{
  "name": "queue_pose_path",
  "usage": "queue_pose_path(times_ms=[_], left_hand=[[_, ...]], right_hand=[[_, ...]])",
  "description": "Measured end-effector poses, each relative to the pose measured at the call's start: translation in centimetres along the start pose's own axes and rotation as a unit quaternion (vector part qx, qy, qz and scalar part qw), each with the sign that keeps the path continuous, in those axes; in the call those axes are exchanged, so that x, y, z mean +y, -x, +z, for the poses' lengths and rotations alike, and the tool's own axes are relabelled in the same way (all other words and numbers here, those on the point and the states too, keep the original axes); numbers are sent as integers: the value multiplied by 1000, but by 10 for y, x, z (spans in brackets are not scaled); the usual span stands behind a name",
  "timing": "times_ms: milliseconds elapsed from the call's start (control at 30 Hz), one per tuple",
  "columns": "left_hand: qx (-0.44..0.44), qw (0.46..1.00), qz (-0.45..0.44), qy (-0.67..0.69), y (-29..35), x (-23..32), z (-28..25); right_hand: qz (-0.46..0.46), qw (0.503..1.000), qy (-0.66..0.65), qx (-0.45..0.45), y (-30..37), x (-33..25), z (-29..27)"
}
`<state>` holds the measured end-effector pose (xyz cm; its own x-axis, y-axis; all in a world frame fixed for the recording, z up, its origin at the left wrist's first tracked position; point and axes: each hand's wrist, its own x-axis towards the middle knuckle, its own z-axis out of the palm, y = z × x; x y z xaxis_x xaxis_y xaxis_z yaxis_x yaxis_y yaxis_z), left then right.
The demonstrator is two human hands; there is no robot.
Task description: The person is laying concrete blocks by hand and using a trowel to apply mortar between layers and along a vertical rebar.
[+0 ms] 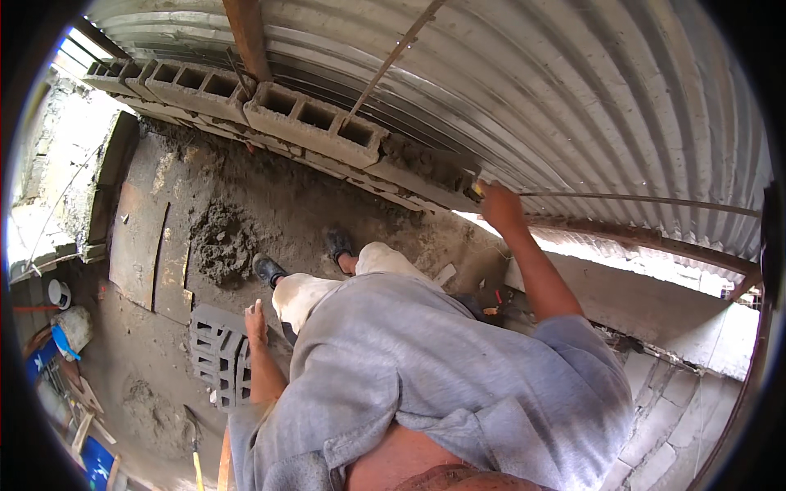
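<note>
My right hand (501, 206) is stretched out to the block wall, closed round the yellow handle (477, 189) of a trowel. The trowel's dark blade (452, 162) lies over wet mortar on top of the wall, and its outline blends with the mortar. Left of it, a row of hollow concrete blocks (315, 135) tops the wall, their cavities facing up. My left hand (255, 321) hangs low beside my leg, holding nothing visible, fingers loosely apart. Several grey hollow blocks (214, 348) sit on the ground beside that hand.
Corrugated metal sheeting (573, 98) rises behind the wall, with a wooden post (247, 41) and a thin bar (393, 57) before it. A mound of mortar (223, 244) lies on the floor near my shoes (268, 268). Boards (139, 245) and a yellow-handled tool (198, 470) lie leftward.
</note>
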<state>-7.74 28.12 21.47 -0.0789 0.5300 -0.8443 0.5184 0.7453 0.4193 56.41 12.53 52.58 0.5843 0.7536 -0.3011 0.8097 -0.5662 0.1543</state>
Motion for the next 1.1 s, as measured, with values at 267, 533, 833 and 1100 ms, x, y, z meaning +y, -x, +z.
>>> queue_pose_path(times_ms=[267,533,833,1100], left_hand=[[-8,999,-32,17,3,-14,1],[-4,1000,17,24,-15,-10,2],[-14,998,59,12,-33,-18,22],[0,999,35,10,-25,-28,20]], right_hand=[[-15,999,40,-20,-26,-8,-20],[-42,996,72,-11,-22,-24,-2],[27,994,-94,-49,5,7,-40],[102,953,-260,-119,-5,-24,3]])
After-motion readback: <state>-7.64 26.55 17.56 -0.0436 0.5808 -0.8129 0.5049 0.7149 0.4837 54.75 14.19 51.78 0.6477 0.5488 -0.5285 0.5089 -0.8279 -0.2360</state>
